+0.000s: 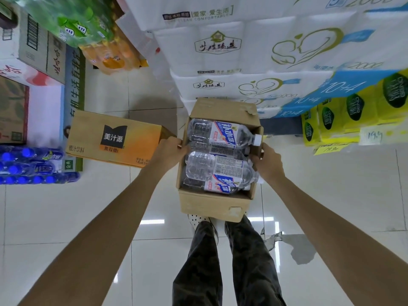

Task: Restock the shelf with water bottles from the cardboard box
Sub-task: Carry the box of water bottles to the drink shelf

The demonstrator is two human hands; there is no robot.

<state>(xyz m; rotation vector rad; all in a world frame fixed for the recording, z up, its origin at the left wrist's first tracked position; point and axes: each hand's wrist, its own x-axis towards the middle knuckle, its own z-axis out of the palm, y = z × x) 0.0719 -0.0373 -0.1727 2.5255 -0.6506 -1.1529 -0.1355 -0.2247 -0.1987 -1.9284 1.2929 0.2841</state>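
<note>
Two bare hands hold an open cardboard box (212, 204) from either side, seen from above, with the person's dark trouser legs (223, 261) and a white shoe (199, 219) just below it. The left hand (169, 151) curls its fingers over the box's left wall; the right hand (266, 162) grips the right wall, fingers hooked inside the rim. Inside the box lie several clear water bottles (220, 133) on their sides, white caps toward the right wall, stacked in layers. Left of the box, an orange juice carton (114, 140) sits on the glossy tiled floor (88, 217). Beyond the box rise stacked white packs of tissue rolls (220, 49). Right of the box stand yellow tissue packs (344, 115) with handwritten price tags. Far left of the box lie blue-capped bottle packs (28, 164).
</note>
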